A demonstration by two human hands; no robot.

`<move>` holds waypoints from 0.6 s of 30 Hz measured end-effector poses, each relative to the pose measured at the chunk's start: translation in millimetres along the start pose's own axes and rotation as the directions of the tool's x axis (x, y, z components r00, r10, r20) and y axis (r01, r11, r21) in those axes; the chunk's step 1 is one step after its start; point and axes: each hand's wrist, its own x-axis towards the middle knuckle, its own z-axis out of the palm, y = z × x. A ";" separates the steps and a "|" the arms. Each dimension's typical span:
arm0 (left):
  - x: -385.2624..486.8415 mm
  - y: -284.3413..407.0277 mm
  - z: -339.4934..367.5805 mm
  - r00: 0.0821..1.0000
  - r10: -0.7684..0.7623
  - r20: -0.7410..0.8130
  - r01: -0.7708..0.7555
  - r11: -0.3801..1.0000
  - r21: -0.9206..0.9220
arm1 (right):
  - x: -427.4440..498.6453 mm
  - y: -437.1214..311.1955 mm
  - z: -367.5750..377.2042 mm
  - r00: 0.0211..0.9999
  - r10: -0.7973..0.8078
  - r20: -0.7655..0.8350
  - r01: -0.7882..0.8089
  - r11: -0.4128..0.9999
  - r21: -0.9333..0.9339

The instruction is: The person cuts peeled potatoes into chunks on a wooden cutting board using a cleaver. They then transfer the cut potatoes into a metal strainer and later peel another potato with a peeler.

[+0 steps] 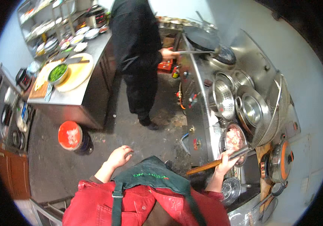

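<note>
My right hand [226,163] grips the handle [205,167] of a large wire-mesh strainer, wooden at its end and metal farther up. The mesh basket [273,115] of the strainer tilts up at the far right, beside stacked steel bowls. Just beyond my right hand, a steel bowl [245,135] holds pale pink pieces that look like raw meat [233,138]. My left hand [120,156] hangs over the floor with nothing in it, its fingers loosely bent and apart.
A co-worker in dark clothes [139,50] holds a long-handled tool over the stove [195,93]. Steel colanders [223,99] sit on the right counter. A red-lined bucket [69,135] stands on the floor, left. A pot of chopped greens [57,74] rests on a round board [86,67].
</note>
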 end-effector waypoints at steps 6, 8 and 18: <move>-116.1 -69.2 -40.9 0.975 -0.209 -0.079 0.210 0.978 0.004 | -63.8 -3.5 104.6 0.723 0.318 0.613 -0.310 0.943 -0.123; -144.5 -87.5 -47.2 0.960 -0.249 -0.126 0.243 0.968 -0.059 | -83.4 7.4 152.1 0.540 0.418 0.730 -0.463 0.872 -0.157; -272.9 -166.3 -136.6 0.740 -0.500 -0.450 0.408 0.865 -0.290 | -242.6 79.6 475.8 -0.264 0.217 0.940 -0.851 0.407 -0.333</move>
